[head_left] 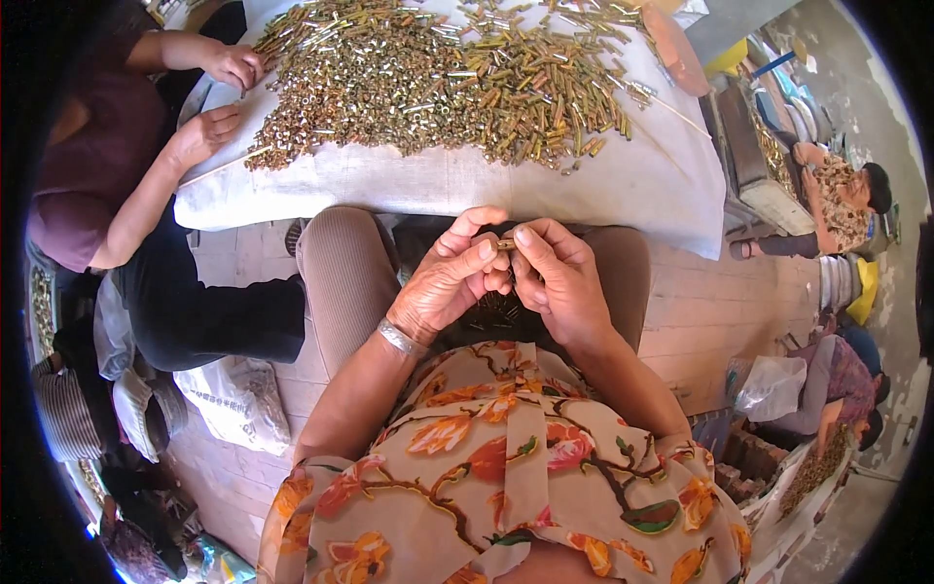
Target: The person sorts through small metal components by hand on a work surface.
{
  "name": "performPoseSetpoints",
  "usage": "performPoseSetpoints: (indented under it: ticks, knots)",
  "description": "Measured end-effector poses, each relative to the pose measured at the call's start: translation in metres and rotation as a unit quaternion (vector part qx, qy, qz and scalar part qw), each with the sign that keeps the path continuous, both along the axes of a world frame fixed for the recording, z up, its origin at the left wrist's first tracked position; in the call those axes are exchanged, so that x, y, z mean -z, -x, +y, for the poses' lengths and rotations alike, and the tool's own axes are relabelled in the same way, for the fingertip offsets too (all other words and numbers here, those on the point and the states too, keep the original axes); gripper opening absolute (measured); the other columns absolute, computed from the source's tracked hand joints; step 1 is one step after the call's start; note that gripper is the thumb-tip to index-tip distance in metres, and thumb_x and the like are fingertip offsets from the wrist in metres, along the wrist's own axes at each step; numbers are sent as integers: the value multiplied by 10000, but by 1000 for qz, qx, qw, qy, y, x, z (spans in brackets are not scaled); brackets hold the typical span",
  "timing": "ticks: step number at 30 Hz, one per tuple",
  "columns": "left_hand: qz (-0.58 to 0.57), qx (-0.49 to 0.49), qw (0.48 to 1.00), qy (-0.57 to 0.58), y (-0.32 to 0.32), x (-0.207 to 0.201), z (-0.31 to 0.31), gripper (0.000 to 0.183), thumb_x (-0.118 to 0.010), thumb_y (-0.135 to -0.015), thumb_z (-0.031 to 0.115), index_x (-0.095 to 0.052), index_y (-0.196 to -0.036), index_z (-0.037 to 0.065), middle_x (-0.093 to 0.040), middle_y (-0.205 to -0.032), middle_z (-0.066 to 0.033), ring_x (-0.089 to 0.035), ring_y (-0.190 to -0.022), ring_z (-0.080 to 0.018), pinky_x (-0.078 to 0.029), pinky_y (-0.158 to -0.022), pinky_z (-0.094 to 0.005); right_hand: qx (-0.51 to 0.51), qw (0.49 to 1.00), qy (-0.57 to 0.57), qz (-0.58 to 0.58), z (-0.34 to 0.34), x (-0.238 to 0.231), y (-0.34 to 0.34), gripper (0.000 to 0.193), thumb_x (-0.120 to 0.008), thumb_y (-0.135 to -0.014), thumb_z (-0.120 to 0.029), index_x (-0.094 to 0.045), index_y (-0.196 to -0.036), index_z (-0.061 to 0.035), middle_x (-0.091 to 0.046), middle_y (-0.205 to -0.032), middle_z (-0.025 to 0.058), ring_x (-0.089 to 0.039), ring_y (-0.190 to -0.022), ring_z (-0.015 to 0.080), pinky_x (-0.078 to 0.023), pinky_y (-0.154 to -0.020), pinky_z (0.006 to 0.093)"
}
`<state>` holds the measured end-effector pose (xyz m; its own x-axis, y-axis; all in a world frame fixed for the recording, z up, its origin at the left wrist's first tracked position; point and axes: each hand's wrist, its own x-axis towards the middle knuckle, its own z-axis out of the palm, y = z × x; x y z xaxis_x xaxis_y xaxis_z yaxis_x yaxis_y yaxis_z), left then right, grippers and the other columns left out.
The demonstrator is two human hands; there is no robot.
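Above my lap, both hands meet on a small brass-coloured metal sleeve [505, 245]. My left hand [449, 273] pinches one end between thumb and fingers, its index finger raised over the piece. The other end is in the closed thumb and fingertips of my right hand [561, 277]. Fingers cover part of the sleeve. Just beyond my hands, a large pile of brass-coloured nuts and sleeves [389, 102] lies on a table covered with white cloth [409, 185]. Below my hands, thin metal pieces [491, 310] show dimly in a dark place between my knees.
At the table's left side, a co-worker's hands [219, 127] are by the pile's edge. A thin stick [216, 170] lies by the cloth's near left edge. A white plastic bag [236, 404] sits on the floor at left. More people [842, 200] sit by metal parts at right.
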<state>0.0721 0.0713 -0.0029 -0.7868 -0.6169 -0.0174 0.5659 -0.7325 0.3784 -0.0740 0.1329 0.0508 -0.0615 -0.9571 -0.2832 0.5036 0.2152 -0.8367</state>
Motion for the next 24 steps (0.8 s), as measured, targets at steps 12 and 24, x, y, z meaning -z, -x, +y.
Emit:
performPoseSetpoints:
  ticks: [12, 24]
  knots:
    - [-135, -40, 988, 66, -6, -2, -4, 236, -632, -898, 142, -631, -1101, 21, -678, -956, -84, -661, -800, -155, -560, -760, -300, 60, 965, 69, 246, 1, 1, 1, 171, -581, -947, -171, -597, -919, -3, -545, -657, -16, -451, -558, 23, -377, -488, 185]
    - [-267, -109, 944, 157, -7, -9, -4, 197, -644, -886, 89, -663, -1057, -7, -696, -937, -85, -677, -791, -141, -555, -754, -257, 73, 908, 118, 395, -3, 10, 1, 90, -600, -917, -83, -605, -943, 4, -600, -689, 27, -522, -612, 49, -448, -562, 220]
